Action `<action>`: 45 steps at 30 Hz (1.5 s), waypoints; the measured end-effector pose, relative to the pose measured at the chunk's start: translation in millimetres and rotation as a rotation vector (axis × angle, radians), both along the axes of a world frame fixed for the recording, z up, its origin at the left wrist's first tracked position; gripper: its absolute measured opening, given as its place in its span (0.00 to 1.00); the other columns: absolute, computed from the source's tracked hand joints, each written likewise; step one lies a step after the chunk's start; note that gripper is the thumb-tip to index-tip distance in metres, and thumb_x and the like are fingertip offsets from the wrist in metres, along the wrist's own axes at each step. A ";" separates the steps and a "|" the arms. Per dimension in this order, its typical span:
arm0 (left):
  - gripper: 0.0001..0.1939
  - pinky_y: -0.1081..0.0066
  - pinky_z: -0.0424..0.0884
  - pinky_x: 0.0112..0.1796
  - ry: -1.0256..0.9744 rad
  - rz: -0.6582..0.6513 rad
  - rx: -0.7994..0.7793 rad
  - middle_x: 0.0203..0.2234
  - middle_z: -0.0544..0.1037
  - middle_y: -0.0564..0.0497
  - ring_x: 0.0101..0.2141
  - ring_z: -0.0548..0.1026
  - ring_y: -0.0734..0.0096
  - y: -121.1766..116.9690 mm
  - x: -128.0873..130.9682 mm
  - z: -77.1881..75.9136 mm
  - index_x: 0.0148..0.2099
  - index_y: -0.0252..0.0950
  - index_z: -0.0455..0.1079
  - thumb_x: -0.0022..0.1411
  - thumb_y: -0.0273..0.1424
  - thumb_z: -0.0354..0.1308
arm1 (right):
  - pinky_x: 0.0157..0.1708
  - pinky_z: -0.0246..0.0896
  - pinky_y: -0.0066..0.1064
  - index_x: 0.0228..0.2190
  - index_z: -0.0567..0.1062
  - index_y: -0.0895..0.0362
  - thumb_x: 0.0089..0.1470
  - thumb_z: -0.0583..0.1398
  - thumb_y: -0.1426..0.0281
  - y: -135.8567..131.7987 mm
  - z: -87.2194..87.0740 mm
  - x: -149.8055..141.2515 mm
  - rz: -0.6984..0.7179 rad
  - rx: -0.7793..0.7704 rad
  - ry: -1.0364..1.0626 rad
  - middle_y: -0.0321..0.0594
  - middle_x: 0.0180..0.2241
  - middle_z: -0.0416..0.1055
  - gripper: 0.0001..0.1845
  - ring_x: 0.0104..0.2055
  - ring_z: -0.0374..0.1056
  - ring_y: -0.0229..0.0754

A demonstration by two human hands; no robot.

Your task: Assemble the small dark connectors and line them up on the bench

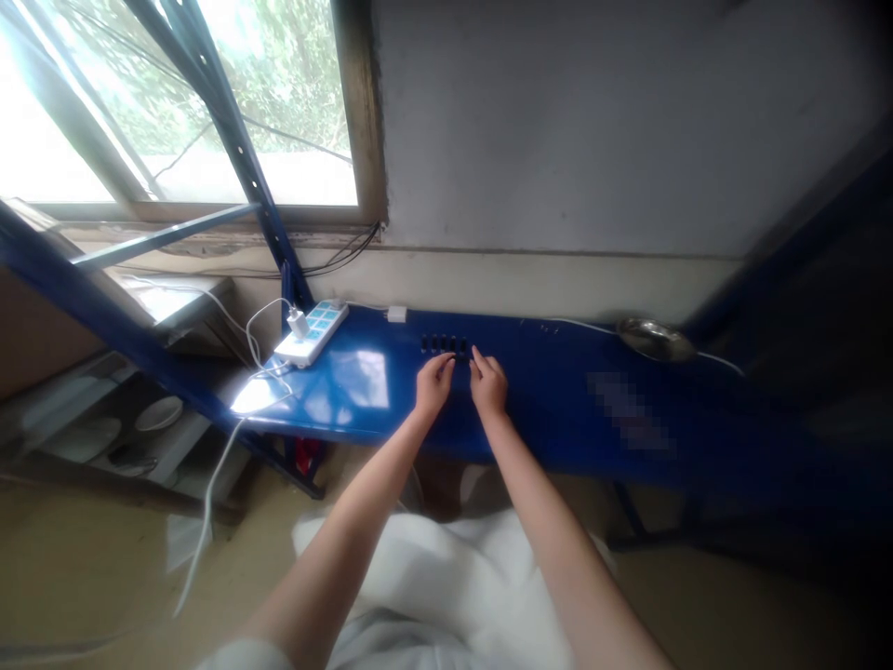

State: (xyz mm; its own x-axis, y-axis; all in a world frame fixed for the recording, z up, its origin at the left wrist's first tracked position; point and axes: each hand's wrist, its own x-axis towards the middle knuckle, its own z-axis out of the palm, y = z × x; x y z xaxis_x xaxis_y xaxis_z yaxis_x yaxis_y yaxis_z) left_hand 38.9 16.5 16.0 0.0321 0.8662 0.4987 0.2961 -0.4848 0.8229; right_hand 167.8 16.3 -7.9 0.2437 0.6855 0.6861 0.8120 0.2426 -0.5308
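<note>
On the blue table, several small black pieces stand in a short row, too small to name. Just in front of that row, my left hand is closed, thumb and fingers pinched together. Close beside it on the right, my right hand has its thumb and curled fingers together, with the index finger pointing toward the end of the row. A tiny dark thing shows between the fingertips of both hands. What each hand grips is mostly hidden by the fingers.
A white power strip with a plugged-in charger lies at the table's left end. Near the wall are a white adapter and a shiny metal bowl-like object with a white cable. A blue metal post rises at the left.
</note>
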 end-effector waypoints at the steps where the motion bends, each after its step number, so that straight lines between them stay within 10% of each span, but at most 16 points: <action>1: 0.17 0.74 0.69 0.27 0.002 0.000 -0.002 0.30 0.76 0.47 0.23 0.70 0.76 0.1 0.0 -0.1 0.44 0.35 0.71 0.60 0.39 0.49 | 0.38 0.61 0.32 0.47 0.72 0.56 0.57 0.48 0.66 0.0 0.2 0.0 -0.002 0.007 -0.007 0.44 0.30 0.69 0.20 0.34 0.64 0.41; 26: 0.15 0.73 0.68 0.29 0.116 -0.081 0.003 0.33 0.77 0.46 0.23 0.70 0.76 -1.4 -0.5 2.4 0.42 0.34 0.73 0.58 0.37 0.52 | 0.49 0.61 0.36 0.54 0.60 0.58 0.50 0.47 0.77 -0.3 0.1 -4.1 0.141 0.031 0.034 0.47 0.49 0.66 0.28 0.50 0.64 0.41; 38: 0.16 0.76 0.65 0.26 0.065 -0.053 0.036 0.29 0.75 0.48 0.23 0.67 0.78 -3.0 2.5 3.2 0.41 0.33 0.71 0.58 0.40 0.51 | 0.41 0.65 0.35 0.39 0.66 0.58 0.54 0.50 0.68 -2.3 -0.1 -6.9 0.171 0.019 0.080 0.49 0.44 0.65 0.11 0.42 0.67 0.42; 45: 0.18 0.77 0.63 0.25 0.037 0.000 -0.039 0.26 0.72 0.51 0.21 0.66 0.79 -3.9 2.6 4.0 0.42 0.34 0.68 0.58 0.42 0.50 | 0.39 0.62 0.33 0.33 0.70 0.59 0.54 0.52 0.61 5.6 7.5 2.8 -0.102 -0.047 0.229 0.47 0.35 0.67 0.14 0.36 0.65 0.41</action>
State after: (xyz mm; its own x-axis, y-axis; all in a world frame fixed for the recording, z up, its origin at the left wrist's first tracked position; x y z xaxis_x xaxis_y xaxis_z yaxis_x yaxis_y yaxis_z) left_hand 41.5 12.5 20.0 0.0502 0.8848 0.4633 0.3269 -0.4529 0.8295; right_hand 170.5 21.9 -0.4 0.4591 0.6793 0.5724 0.6880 0.1358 -0.7129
